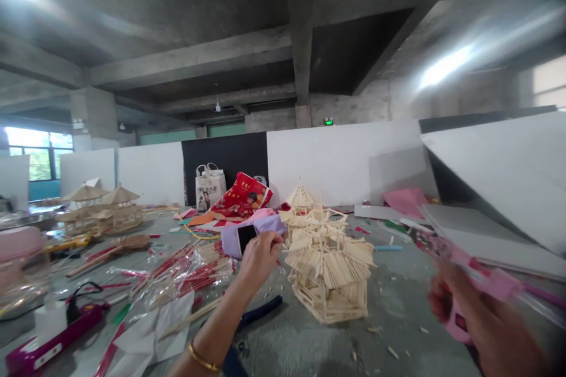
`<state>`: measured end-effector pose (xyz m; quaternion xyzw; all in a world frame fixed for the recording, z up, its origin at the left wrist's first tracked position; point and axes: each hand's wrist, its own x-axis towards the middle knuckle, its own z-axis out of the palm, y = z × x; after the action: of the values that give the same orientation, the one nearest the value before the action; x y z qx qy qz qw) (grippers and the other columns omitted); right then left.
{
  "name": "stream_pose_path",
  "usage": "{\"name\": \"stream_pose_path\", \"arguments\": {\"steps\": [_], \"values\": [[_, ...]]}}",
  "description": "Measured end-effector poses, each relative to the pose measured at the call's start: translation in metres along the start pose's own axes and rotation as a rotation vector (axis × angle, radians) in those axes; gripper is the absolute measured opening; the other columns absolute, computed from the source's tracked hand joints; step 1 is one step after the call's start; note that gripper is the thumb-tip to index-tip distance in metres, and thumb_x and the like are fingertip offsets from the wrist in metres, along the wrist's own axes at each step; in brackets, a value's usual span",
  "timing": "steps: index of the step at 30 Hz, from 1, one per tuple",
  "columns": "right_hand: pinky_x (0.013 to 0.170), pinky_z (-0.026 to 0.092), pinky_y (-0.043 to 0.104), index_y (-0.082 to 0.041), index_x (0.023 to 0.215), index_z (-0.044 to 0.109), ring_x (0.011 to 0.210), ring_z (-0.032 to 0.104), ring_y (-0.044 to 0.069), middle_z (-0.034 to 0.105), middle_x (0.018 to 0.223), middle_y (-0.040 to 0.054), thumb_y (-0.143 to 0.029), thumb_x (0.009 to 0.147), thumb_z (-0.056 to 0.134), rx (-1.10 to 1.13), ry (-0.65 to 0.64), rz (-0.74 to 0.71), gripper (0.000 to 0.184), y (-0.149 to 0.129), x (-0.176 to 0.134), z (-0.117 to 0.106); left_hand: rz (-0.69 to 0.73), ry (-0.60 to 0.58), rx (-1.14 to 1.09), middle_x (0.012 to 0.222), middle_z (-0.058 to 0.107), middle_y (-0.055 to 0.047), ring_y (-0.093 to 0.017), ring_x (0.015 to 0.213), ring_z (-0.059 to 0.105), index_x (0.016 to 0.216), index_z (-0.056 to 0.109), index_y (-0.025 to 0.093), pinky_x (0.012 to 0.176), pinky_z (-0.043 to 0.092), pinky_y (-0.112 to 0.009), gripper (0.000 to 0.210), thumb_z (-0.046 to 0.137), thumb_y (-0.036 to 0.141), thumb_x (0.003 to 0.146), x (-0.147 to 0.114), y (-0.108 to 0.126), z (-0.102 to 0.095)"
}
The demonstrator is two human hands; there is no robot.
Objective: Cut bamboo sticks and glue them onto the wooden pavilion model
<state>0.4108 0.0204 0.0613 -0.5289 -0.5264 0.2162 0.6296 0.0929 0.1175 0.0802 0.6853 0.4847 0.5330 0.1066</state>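
A pavilion model (329,271) built of pale wooden sticks stands in front of me on the grey table, with tiered roofs. At its left side is my left hand (260,256), fingertips pinched together. Whatever they may hold is too small to make out, and I cannot tell whether they touch the model. On the right, my right hand (481,312) is wrapped round a pink glue gun (460,324), blurred by motion and apart from the model. Behind my left hand, a dark-screened phone (246,237) leans on a lilac cloth-like bundle (274,225).
Left lie plastic-wrapped red and pale sticks (194,271), white paper (154,330) and a purple power strip (55,339). Dark blue-handled pliers (260,312) lie near my left forearm. More stick models (101,209) stand back left. White boards (469,230) lie at right.
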Motion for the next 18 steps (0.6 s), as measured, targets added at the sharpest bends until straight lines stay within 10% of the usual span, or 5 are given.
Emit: {"name": "stream_pose_path", "arguments": {"steps": [18], "values": [[0.031, 0.025, 0.024, -0.022, 0.037, 0.046, 0.029, 0.035, 0.012, 0.041, 0.033, -0.0009, -0.063, 0.079, 0.039, -0.104, 0.082, -0.181, 0.060, 0.004, -0.001, 0.004, 0.029, -0.063, 0.279, 0.072, 0.063, 0.001, -0.012, 0.063, 0.054, 0.079, 0.064, 0.018, 0.061, 0.036, -0.021, 0.015, 0.052, 0.015, 0.072, -0.006, -0.019, 0.013]]}}
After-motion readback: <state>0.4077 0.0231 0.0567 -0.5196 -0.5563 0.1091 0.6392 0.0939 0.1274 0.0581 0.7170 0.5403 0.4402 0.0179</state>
